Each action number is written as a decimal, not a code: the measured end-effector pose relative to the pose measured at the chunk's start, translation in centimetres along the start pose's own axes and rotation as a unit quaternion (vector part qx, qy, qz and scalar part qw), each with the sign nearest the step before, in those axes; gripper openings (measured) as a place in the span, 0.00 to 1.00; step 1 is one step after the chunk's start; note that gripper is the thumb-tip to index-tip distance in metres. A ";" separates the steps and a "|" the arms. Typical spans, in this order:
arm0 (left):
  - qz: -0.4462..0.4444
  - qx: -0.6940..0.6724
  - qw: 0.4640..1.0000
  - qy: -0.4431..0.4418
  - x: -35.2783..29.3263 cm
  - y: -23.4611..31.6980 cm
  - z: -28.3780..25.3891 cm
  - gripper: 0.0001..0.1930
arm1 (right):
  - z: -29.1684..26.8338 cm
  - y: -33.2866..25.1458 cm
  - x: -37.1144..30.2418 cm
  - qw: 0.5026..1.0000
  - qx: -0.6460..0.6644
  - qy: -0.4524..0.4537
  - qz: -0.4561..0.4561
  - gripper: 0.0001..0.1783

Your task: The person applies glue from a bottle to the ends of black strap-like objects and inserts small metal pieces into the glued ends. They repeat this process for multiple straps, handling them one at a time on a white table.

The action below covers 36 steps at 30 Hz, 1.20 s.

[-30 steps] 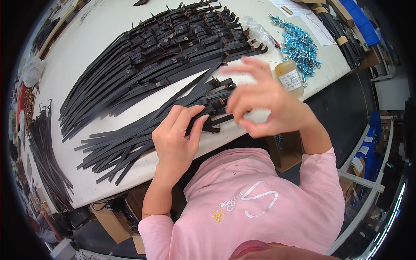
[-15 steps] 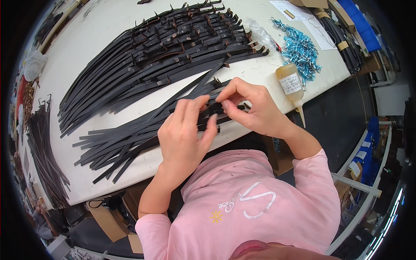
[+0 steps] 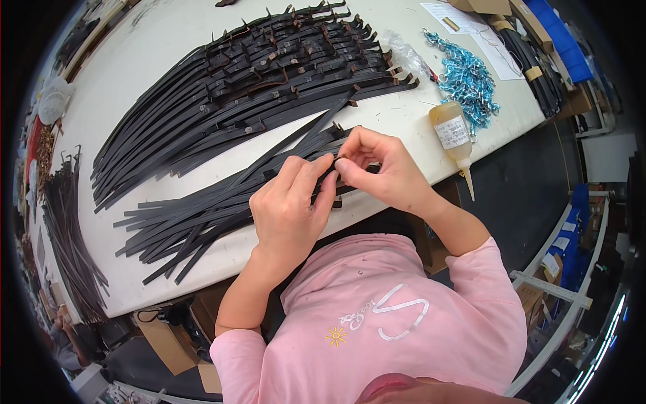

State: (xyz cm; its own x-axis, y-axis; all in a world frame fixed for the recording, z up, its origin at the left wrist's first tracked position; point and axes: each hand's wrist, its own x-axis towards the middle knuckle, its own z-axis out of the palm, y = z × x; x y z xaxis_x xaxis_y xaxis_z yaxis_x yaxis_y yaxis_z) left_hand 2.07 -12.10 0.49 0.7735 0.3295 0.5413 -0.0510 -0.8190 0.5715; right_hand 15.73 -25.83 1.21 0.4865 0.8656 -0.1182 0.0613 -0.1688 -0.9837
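Observation:
My left hand [image 3: 286,205] and my right hand [image 3: 385,172] meet over the near edge of the table, fingertips almost touching. Between them both pinch the dark end of a black strap [image 3: 336,163]; my fingers hide most of it. Under and beyond my hands lies a loose pile of flat black straps [image 3: 192,219], fanning out to the left. Farther back, a large row of black straps [image 3: 222,114] with bent, folded ends stretches across the white table [image 3: 101,269].
To my right, a glue bottle [image 3: 452,131] with amber liquid lies with its nozzle past the table edge. Behind it sit a heap of blue and silver metal clasps [image 3: 470,81] and a crumpled clear bag [image 3: 404,52]. At far left hangs a bundle of thin dark straps [image 3: 70,236].
My left thumb and fingers, apart before, have closed and come up to my right fingertips. Both hands now pinch the dark strap end. The things on the table have stayed put.

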 end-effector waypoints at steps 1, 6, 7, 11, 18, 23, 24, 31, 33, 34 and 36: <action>0.009 0.012 1.000 0.004 0.0 0.0 0.1 0.12 | 0.2 0.0 0.1 0.999 -0.048 -0.009 -0.001 0.07; 0.013 0.021 1.000 -0.001 0.0 0.0 0.0 0.13 | 0.2 0.1 -0.3 0.994 0.106 0.001 0.022 0.05; 0.013 0.023 1.000 -0.002 0.0 0.0 0.0 0.13 | 0.3 0.0 -0.3 0.993 0.113 0.011 0.020 0.05; 0.022 0.029 0.999 0.002 0.0 0.0 0.2 0.13 | 0.3 -0.5 -0.1 0.998 -0.061 0.011 -0.007 0.06; 0.000 0.006 1.000 -0.019 0.1 0.0 -0.4 0.12 | -0.3 -0.5 -0.1 0.990 0.131 0.011 0.043 0.08; -0.011 0.011 0.999 -0.032 -0.1 0.2 -0.3 0.11 | 0.1 -0.5 0.0 0.998 -0.056 0.016 0.025 0.06; -0.025 0.009 0.999 -0.042 -0.2 0.3 -0.4 0.11 | 0.1 -0.4 0.2 0.997 -0.066 0.015 0.029 0.06; -0.070 -0.026 0.994 -0.082 0.1 0.3 -1.3 0.09 | -0.3 -0.6 -0.6 0.989 -0.120 0.054 -0.060 0.07; -0.075 -0.023 0.993 -0.084 0.2 0.3 -1.5 0.09 | -0.2 -0.9 -0.8 0.968 -0.184 0.087 -0.147 0.07; -0.077 -0.022 0.993 -0.085 0.1 0.3 -1.5 0.09 | -0.2 -0.9 -0.8 0.970 -0.179 0.084 -0.140 0.07; -0.072 -0.017 0.994 -0.079 0.0 0.3 -1.4 0.09 | -0.2 -1.0 -0.9 0.974 -0.168 0.079 -0.127 0.07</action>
State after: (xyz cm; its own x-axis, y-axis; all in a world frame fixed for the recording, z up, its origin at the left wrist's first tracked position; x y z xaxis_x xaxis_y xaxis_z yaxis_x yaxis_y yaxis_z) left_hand 1.21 -11.67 1.55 0.8640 0.3613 0.3506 0.0475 -0.7517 0.6578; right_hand 15.42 -26.54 2.28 0.5447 0.8207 0.1725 0.4659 -0.1251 -0.8760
